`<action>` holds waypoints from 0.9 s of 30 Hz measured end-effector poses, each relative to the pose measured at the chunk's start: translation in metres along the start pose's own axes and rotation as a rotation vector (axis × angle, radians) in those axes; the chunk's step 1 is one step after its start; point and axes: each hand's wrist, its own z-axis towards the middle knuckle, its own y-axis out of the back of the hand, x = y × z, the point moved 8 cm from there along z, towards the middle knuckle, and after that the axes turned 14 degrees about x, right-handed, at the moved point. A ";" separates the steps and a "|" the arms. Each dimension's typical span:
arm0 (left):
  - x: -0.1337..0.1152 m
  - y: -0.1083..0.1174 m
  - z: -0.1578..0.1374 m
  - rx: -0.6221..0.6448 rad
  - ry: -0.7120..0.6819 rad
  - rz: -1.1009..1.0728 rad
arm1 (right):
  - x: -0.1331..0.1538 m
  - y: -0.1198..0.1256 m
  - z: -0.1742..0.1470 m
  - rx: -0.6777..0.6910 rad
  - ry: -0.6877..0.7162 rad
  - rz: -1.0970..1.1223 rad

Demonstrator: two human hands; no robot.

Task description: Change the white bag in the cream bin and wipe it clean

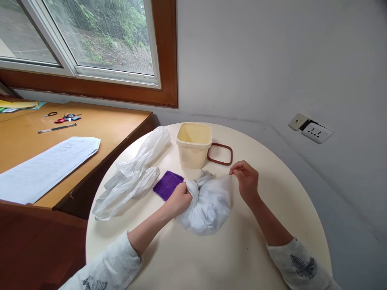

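Near the far edge of the round cream table (193,259) stands a squarish pale-yellow plastic tub (193,156); left hand (180,199) grips, right hand (247,180) pinches, a knotted white plastic bag (208,211).

White bag (208,209), purple cloth (166,184), cream tub (193,155)

Round table (211,262) with a smooth cream top and soft, blurred shadows. Left of the round table, a yellow-brown wooden desk (115,117). Above and beyond the round table, toward its left, a sliding window (102,48) with a broad reddish-brown wooden surround (168,52), grey daylight and green foliage (130,20) outside. Behind the round table and along its right, a greyish-white wall (266,60). Up to the right of the round table, a white socket plate (317,132) beside a smaller square plate (298,121).
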 end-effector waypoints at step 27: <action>-0.026 -0.011 -0.009 -0.030 -0.110 0.431 | 0.029 -0.090 -0.020 0.553 -0.125 -0.622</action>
